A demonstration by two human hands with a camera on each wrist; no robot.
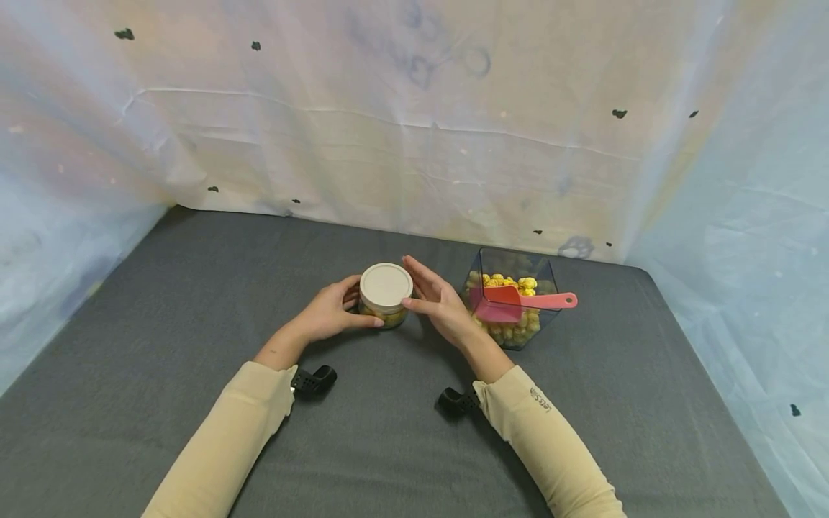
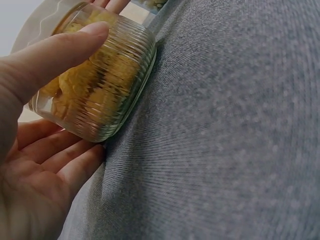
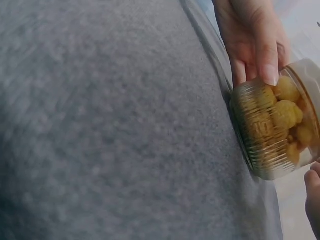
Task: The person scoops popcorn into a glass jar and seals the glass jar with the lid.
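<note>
A ribbed glass jar [image 1: 383, 314] with a cream lid [image 1: 386, 285] stands upright on the grey cloth between both hands. Yellow popcorn [image 3: 272, 125] shows through its glass. My left hand [image 1: 329, 311] holds the jar from the left, its thumb [image 2: 65, 55] across the front and the fingers round the far side. On the other side, my right hand [image 1: 443, 306] is held with fingers extended, its thumb tip right at the lid's edge. Only a small part of the right hand [image 3: 313, 192] shows in the right wrist view.
Right of the jar stands a clear tinted square container [image 1: 544, 324] with more popcorn [image 1: 514, 332] in it. A pink scoop [image 1: 501, 302] lies in it, the handle jutting out over the right rim. Pale plastic sheeting [image 1: 388, 144] hangs behind the grey table [image 1: 388, 446].
</note>
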